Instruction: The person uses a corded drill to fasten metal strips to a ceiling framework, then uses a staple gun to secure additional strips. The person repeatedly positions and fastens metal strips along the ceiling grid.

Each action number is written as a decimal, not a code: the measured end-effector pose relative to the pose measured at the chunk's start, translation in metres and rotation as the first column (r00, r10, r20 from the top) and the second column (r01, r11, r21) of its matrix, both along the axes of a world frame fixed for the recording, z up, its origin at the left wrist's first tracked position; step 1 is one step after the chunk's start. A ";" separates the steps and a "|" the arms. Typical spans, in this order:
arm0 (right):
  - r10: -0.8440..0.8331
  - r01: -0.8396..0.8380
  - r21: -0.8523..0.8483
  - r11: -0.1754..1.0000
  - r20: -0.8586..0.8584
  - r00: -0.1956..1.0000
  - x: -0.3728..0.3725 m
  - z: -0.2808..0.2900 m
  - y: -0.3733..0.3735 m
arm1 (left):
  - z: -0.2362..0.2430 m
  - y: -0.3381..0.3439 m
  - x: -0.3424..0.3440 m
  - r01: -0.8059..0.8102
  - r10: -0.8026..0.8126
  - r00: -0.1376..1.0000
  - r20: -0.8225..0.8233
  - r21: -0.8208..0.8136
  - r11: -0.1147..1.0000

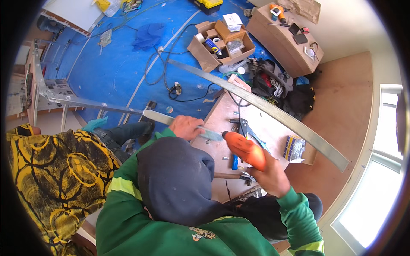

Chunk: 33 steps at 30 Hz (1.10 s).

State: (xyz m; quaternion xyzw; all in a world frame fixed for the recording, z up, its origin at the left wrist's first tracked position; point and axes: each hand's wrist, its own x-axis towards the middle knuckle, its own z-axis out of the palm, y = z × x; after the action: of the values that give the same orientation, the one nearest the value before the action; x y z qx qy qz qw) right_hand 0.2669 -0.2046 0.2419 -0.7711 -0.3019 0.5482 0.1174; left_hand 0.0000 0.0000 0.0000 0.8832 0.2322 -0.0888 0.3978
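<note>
Above the near side of a pale counter (220, 119), the person's two hands work close together. The right hand (272, 174) is wrapped around the rear of an orange drill (247, 151), whose dark nose points left and slightly away from the body. The left hand (187, 127) has its fingers curled over a metal strip (159, 117) — the strip comes in from the left, and a bluish piece shows past the fingers, right beside the drill's nose. Whether the two touch, I cannot tell. Beyond them a long metal bar (273, 106) slants across the counter, one end out over the blue floor covering (106, 64), the other toward the right wall. Between bar and drill lies a dark-handled hand tool (247, 128), and a bright blue object (235, 162) rests just below the drill. Near the counter's right side stands a small blue-and-yellow box (294, 148) with clear plastic in it. Farther off on the floor sits an open cardboard box (204, 57) holding a blue can (212, 46) and other supplies; a second orange drill (279, 14) lies on a large carton (284, 47). At left — quite near — is another person (62, 175) in yellow-and-black patterned clothing.
</note>
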 end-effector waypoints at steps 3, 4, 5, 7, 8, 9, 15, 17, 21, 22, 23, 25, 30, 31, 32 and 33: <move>-0.114 0.123 0.171 0.978 -0.064 0.991 0.022 0.019 0.005 | 0.003 -0.029 -0.002 0.033 -0.032 0.998 0.049 -0.033 0.999; -0.127 0.136 0.152 0.979 -0.066 0.990 0.031 0.027 0.005 | 0.003 -0.038 -0.001 0.076 -0.065 0.990 0.126 -0.080 0.994; -0.142 0.145 0.124 0.982 -0.035 0.989 0.038 0.036 0.006 | 0.002 -0.045 0.002 0.125 -0.099 0.974 0.202 -0.123 0.984; -0.080 0.068 0.128 0.989 0.089 0.993 0.051 0.049 0.010 | -0.004 -0.054 0.011 0.297 -0.271 0.944 0.187 -0.131 0.946; -0.011 -0.006 0.107 0.994 0.161 0.987 0.060 0.052 0.014 | -0.009 -0.057 0.019 0.377 -0.351 0.918 0.183 -0.134 0.916; -0.070 0.055 0.094 0.994 0.172 0.982 0.064 0.050 0.016 | -0.014 -0.059 0.027 0.409 -0.365 0.894 0.260 -0.144 0.901; -0.106 0.054 0.134 0.990 0.422 0.900 0.080 0.011 0.016 | -0.041 -0.057 0.051 0.542 -0.476 0.701 0.531 0.036 0.839; 0.016 -0.125 0.143 0.982 0.591 0.807 0.082 -0.019 0.018 | -0.045 -0.047 0.060 0.529 -0.494 0.631 0.598 0.134 0.838; 0.003 -0.111 0.110 0.988 0.700 0.714 0.063 -0.074 0.017 | -0.055 0.006 0.081 0.220 -0.328 0.650 0.686 0.243 0.945; 0.061 -0.135 0.045 0.990 0.725 0.686 0.060 -0.087 0.021 | -0.057 0.022 0.085 0.083 -0.200 0.692 0.693 0.198 0.977; 0.058 -0.157 0.060 0.986 0.753 0.655 0.053 -0.100 0.023 | -0.061 0.042 0.088 -0.078 -0.013 0.748 0.664 0.108 0.991; 0.063 -0.184 0.073 0.980 0.767 0.639 0.045 -0.119 0.025 | -0.071 0.083 0.097 -0.403 0.385 0.726 0.569 -0.101 0.910; 0.082 -0.104 -0.017 0.994 0.742 0.666 0.024 -0.163 0.019 | -0.106 0.189 0.153 -0.671 0.884 0.428 -0.190 -0.722 0.169; 0.054 -0.090 0.010 0.996 0.741 0.669 0.021 -0.171 0.020 | -0.112 0.205 0.165 -0.645 0.837 0.354 -0.417 -0.757 -0.104; 0.060 -0.081 -0.006 0.997 0.732 0.679 0.019 -0.176 0.019 | -0.119 0.218 0.179 -0.591 0.814 0.349 -0.465 -0.783 -0.194; 0.087 -0.052 -0.070 0.996 0.716 0.693 0.019 -0.181 0.021 | -0.126 0.231 0.194 -0.533 0.794 0.335 -0.508 -0.797 -0.285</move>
State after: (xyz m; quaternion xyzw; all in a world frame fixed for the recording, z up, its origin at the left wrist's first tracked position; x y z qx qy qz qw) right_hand 0.2857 -0.1832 0.0606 -0.9141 -0.3406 0.2147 -0.0475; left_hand 0.1945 0.2315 -0.1256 0.1710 0.5394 0.1421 0.8122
